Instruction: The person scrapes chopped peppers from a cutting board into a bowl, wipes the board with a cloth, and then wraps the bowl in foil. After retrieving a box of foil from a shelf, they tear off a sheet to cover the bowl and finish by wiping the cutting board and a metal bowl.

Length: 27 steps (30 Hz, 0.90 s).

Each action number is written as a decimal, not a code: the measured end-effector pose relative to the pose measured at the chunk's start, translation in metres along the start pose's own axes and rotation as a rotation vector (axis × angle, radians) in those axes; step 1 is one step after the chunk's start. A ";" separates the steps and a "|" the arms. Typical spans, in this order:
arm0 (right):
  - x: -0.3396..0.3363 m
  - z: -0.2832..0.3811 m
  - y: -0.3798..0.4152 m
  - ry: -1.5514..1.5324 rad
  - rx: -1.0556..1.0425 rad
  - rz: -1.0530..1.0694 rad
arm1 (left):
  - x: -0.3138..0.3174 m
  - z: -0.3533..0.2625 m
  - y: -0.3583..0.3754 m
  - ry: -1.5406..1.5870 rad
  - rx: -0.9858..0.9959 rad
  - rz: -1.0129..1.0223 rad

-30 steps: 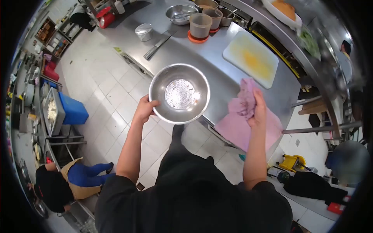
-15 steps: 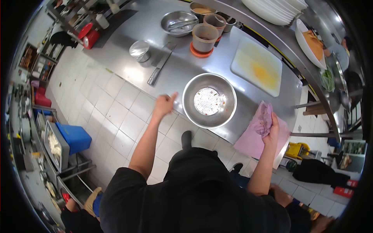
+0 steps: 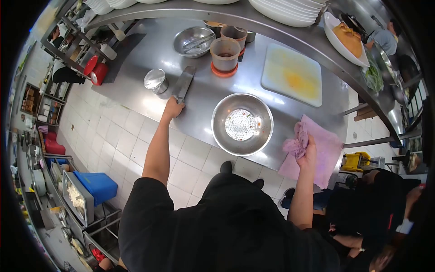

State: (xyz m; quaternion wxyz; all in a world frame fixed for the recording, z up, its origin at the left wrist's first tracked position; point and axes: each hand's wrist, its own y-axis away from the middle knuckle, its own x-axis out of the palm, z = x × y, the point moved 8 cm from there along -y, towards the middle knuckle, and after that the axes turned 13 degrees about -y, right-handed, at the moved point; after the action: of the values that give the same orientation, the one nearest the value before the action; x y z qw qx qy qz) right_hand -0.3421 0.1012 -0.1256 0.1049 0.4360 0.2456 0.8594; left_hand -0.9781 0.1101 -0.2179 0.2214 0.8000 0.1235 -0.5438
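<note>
My left hand [image 3: 173, 108] is wrapped round the handle of a cleaver [image 3: 184, 82], whose wide blade points away from me over the steel table. Beside the blade stands a metal canister with a shiny lid [image 3: 155, 80]. A bunched pink cloth [image 3: 297, 143] is gripped in my right hand [image 3: 308, 153]. Under that hand another pink cloth [image 3: 322, 153] lies flat at the table's right front corner. Between my hands sits a perforated metal bowl [image 3: 242, 145] with small scraps in its bottom.
A yellow-stained white cutting board [image 3: 276, 61] lies at the right. Behind are a steel bowl with tongs [image 3: 183, 38] and a plastic tub [image 3: 225, 50] on an orange lid. Stacked plates [image 3: 290, 13] fill the overhead shelf. A person in black [image 3: 369, 199] is close on my right.
My left hand has reached forward and closed on the cleaver's handle, turning the blade slightly. My right hand has moved a little left with the bunched cloth. A person has come into view at right.
</note>
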 end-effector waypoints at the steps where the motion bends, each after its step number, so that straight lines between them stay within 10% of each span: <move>1: 0.033 -0.004 0.011 -0.003 -0.004 0.026 | 0.005 0.006 0.002 -0.008 -0.002 -0.062; 9: 0.169 -0.066 -0.013 0.001 0.116 0.245 | -0.035 -0.037 0.072 -0.408 -0.041 -0.425; 13: 0.205 -0.080 -0.017 -0.058 0.174 0.437 | 0.022 -0.084 0.114 0.827 -0.098 0.222; 19: 0.179 -0.053 -0.016 -0.102 0.141 0.413 | 0.060 -0.149 0.187 1.035 -0.169 0.404; 27: 0.046 -0.046 -0.094 0.141 -0.061 0.068 | 0.019 -0.093 0.192 1.133 -0.231 0.139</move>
State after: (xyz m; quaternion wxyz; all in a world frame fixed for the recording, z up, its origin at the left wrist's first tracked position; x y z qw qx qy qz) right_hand -0.4094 0.1851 -0.1643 0.0713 0.3789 0.2110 0.8982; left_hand -0.8109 -0.0132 -0.1644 0.2417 0.9431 0.2284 0.0020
